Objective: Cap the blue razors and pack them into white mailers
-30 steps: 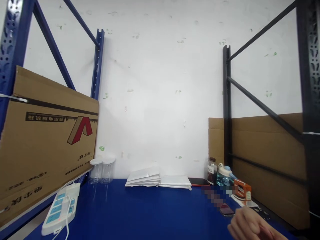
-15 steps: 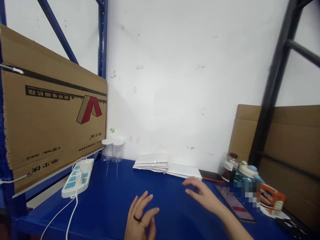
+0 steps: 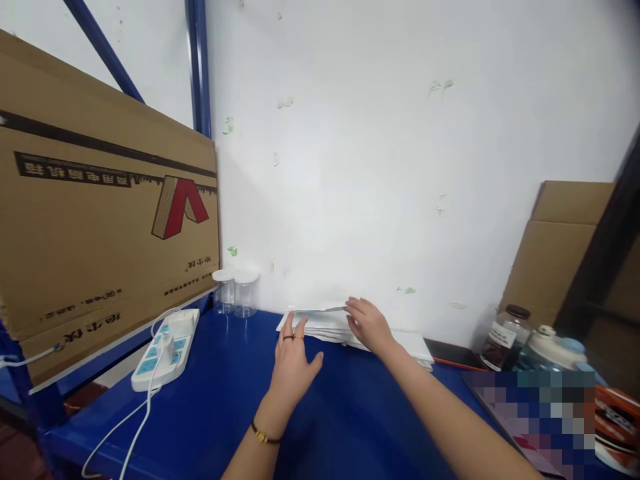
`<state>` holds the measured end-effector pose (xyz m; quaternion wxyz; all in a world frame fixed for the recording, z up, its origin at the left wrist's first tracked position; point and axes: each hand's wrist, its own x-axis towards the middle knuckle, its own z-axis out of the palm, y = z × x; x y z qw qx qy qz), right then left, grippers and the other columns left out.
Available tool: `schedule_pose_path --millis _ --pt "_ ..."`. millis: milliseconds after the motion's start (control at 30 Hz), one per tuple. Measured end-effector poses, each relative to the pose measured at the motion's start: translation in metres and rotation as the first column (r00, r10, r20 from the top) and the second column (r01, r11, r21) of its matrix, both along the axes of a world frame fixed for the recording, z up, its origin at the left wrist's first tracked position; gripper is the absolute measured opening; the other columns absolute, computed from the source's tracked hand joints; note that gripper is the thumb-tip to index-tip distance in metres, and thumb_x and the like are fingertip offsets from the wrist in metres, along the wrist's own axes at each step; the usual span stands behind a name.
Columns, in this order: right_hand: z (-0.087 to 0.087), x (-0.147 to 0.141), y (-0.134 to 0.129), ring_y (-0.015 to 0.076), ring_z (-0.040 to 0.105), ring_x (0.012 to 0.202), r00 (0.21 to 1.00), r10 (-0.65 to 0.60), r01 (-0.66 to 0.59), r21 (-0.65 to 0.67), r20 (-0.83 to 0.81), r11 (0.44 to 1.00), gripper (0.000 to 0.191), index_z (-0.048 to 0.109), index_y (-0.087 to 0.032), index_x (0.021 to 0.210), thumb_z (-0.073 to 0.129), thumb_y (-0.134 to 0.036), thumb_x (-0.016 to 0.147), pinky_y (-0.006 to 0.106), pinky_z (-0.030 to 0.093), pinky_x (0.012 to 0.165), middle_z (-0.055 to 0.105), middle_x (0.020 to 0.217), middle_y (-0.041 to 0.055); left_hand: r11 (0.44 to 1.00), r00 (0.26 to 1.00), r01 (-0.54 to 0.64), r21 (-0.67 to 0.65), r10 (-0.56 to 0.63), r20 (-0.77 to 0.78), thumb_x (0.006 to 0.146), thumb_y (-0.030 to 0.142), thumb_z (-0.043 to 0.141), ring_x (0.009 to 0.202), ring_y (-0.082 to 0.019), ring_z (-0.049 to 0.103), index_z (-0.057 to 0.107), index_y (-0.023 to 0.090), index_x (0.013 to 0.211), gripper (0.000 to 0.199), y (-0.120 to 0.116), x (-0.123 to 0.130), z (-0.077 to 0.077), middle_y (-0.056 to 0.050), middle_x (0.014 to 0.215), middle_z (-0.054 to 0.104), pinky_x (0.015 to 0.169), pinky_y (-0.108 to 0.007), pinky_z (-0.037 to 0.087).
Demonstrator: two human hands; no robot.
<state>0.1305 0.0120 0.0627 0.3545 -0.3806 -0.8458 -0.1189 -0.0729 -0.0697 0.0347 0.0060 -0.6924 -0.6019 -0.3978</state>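
Observation:
A stack of flat white packets [image 3: 327, 333] lies against the wall at the back of the blue tabletop. On top of it, one thin flat packet with a greyish face [image 3: 315, 316] is slightly raised at its right end. My right hand [image 3: 369, 325] pinches that right end between thumb and fingers. At the stack's front left, my left hand [image 3: 294, 363] has its fingers spread and their tips at the packet's front edge; the thumb points away to the right. A second stack of white packets [image 3: 413, 343] lies partly behind my right wrist.
Two clear jars with white lids [image 3: 246, 293] stand left of the stacks. A white power strip [image 3: 167, 350] with cables lies at the left, beside a large cardboard box [image 3: 110, 233]. At the right are a dark-lidded jar [image 3: 505, 337], a water bottle [image 3: 555, 350] and an orange box [image 3: 617, 427].
Both hands have moved forward from above the tabletop to the left stack. My right hand has taken hold of the top packet's end. The view has shifted slightly.

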Motion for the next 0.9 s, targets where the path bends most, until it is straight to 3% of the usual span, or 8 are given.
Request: schedule_pose_path --millis 100,200,300,367,467,567,733,900 --pt "0.019 0.013 -0.026 0.0207 0.060 0.097 0.970 0.025 -0.041 -0.058 -0.242 0.997 0.033 0.065 -0.022 0.102 0.041 -0.013 0.081 0.032 0.047 0.086 0.064 0.107 0.0061 0.992 0.982 -0.018 0.124 0.041 -0.182 0.064 0.032 0.070 0.137 -0.035 0.003 0.016 0.027 0.142 0.094 0.018 0.020 0.015 -0.009 0.151 0.008 0.108 -0.057 0.011" --pt "0.022 0.037 -0.055 0.0211 0.060 0.092 0.885 -0.015 -0.118 -0.255 -0.465 0.960 0.021 0.066 -0.021 0.094 0.049 -0.020 0.080 0.032 0.046 0.083 0.066 0.095 0.0043 0.977 0.925 0.160 0.138 -0.100 -0.366 0.062 0.029 0.072 0.136 -0.034 0.009 0.013 0.032 0.142 0.099 0.023 0.043 0.016 -0.008 0.147 0.023 0.108 -0.058 -0.001" --pt "0.001 0.065 -0.072 0.0200 0.060 0.079 0.721 -0.165 -0.280 -0.500 -0.673 0.820 0.025 0.062 -0.019 0.099 0.057 -0.032 0.078 0.030 0.048 0.069 0.065 0.088 0.0041 0.944 0.857 0.330 0.028 -0.287 -0.428 0.066 0.028 0.067 0.126 -0.028 0.035 0.020 0.032 0.141 0.089 0.021 0.059 0.009 -0.007 0.129 0.046 0.110 -0.050 0.004" --pt "-0.022 0.081 -0.076 0.0184 0.060 0.076 0.588 -0.255 -0.353 -0.527 -0.768 0.773 0.036 0.058 -0.019 0.106 0.062 -0.036 0.074 0.028 0.048 0.065 0.062 0.091 0.0041 0.920 0.825 0.383 -0.083 -0.381 -0.417 0.064 0.027 0.066 0.115 -0.026 0.044 0.027 0.030 0.139 0.084 0.019 0.065 0.002 -0.008 0.120 0.052 0.107 -0.044 0.017" --pt "-0.054 0.092 -0.077 0.0154 0.059 0.070 0.454 -0.299 -0.343 -0.475 -0.839 0.810 0.046 0.054 -0.022 0.109 0.069 -0.036 0.068 0.026 0.046 0.062 0.061 0.093 0.0033 0.893 0.795 0.382 -0.237 -0.449 -0.408 0.060 0.027 0.066 0.109 -0.027 0.048 0.032 0.029 0.136 0.083 0.017 0.068 -0.006 -0.008 0.115 0.055 0.096 -0.038 0.029" --pt "-0.073 0.090 -0.076 0.0134 0.054 0.055 0.429 -0.341 -0.311 -0.492 -0.836 0.813 0.036 0.058 -0.019 0.097 0.068 -0.038 0.068 0.023 0.040 0.050 0.062 0.072 0.0008 0.885 0.785 0.340 -0.317 -0.453 -0.423 0.057 0.028 0.065 0.108 -0.028 0.048 0.028 0.030 0.137 0.088 0.016 0.067 -0.009 -0.008 0.114 0.055 0.092 -0.038 0.030" --pt "-0.076 0.085 -0.076 0.0189 0.057 0.060 0.361 -0.427 -0.135 -0.500 -0.829 0.856 0.031 0.065 -0.017 0.086 0.067 -0.042 0.068 0.026 0.041 0.051 0.066 0.068 0.0040 0.909 0.803 0.281 -0.307 -0.398 -0.444 0.064 0.023 0.058 0.105 -0.028 0.051 0.033 0.032 0.135 0.076 0.016 0.067 -0.003 -0.008 0.109 0.057 0.088 -0.039 0.031" --pt "-0.069 0.093 -0.079 0.0196 0.059 0.071 0.331 -0.363 -0.304 -0.463 -0.871 0.833 0.037 0.065 -0.017 0.092 0.069 -0.044 0.066 0.027 0.045 0.058 0.066 0.082 0.0054 0.918 0.820 0.260 -0.299 -0.373 -0.434 0.063 0.021 0.056 0.100 -0.027 0.054 0.035 0.034 0.133 0.074 0.016 0.067 0.001 -0.006 0.107 0.057 0.085 -0.039 0.033"
